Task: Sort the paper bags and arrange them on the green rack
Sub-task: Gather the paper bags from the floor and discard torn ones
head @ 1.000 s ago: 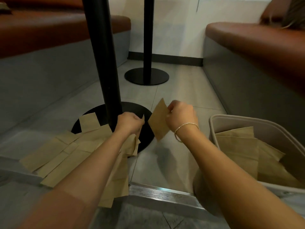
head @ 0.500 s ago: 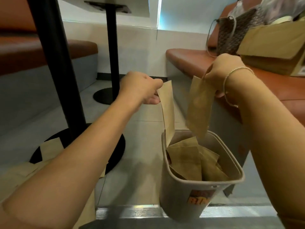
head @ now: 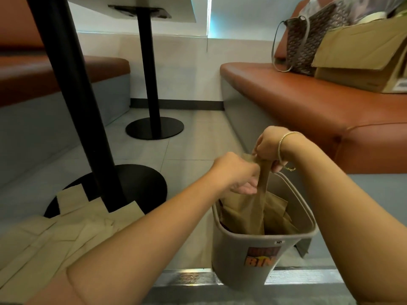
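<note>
A grey plastic bin (head: 246, 256) stands on the floor at the lower right, with several brown paper bags (head: 239, 213) inside it. My left hand (head: 234, 172) and my right hand (head: 269, 146) are together above the bin's far rim. Both pinch the top of a narrow brown paper bag (head: 262, 194) that hangs down into the bin. Several flat paper bags (head: 66, 230) lie spread on the floor at the lower left. No green rack is in view.
A black table post (head: 72, 95) on a round base (head: 141, 183) rises beside the loose bags. A second table post (head: 149, 69) stands farther back. Orange benches line both sides; the right bench (head: 308, 106) carries a patterned handbag (head: 308, 40) and a cardboard box (head: 363, 56).
My hands lifted two bags from the floor pile and swung right over the bin. They came together and lowered, so the paper now hangs down inside the bin.
</note>
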`<state>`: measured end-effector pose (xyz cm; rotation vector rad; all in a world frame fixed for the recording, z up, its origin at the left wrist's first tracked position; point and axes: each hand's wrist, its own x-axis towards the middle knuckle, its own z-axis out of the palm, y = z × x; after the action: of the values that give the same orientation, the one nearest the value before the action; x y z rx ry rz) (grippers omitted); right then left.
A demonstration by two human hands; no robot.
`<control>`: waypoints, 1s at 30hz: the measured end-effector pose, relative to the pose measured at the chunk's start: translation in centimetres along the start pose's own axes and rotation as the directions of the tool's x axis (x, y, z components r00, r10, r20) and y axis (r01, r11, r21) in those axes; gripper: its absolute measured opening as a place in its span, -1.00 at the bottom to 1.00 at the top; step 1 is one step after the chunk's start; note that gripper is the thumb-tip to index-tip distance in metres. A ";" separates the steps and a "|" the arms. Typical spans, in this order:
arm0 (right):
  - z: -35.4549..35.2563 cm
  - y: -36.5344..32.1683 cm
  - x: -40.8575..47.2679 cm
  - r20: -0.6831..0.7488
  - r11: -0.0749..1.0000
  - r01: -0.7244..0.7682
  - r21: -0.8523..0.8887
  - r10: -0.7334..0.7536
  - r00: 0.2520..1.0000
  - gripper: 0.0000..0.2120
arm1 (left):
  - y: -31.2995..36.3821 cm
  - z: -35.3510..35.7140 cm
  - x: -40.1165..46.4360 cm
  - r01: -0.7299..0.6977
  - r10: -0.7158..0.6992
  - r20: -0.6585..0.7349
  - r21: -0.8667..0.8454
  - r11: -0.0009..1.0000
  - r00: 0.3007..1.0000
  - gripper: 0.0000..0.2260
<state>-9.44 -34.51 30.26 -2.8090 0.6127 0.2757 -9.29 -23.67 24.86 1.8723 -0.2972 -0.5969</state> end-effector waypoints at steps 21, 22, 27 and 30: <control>4.6 -1.8 2.6 0.156 0.988 0.051 0.148 -0.074 0.985 -0.79 | -3.4 -2.3 2.9 0.022 -0.029 0.037 0.163 0.986 0.999 -0.89; 4.7 -1.9 2.7 0.138 0.992 0.058 0.109 -0.073 0.988 -0.80 | -3.4 -2.3 2.9 0.011 -0.021 0.059 0.161 0.987 0.998 -0.89; 4.6 -1.9 3.4 -0.084 0.997 0.057 0.048 -0.053 0.995 -0.84 | -2.8 -3.1 2.7 -0.096 0.091 0.041 0.124 0.988 0.995 -0.89; 4.6 -1.9 3.3 -0.084 0.997 0.075 0.018 -0.073 0.994 -0.81 | -2.6 -5.2 2.8 -0.139 0.151 -0.093 0.132 0.981 0.984 -0.95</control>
<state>-6.24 -32.86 25.50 -2.8272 0.5249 0.1375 -4.32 -19.89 23.19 1.9748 -0.4077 -0.3886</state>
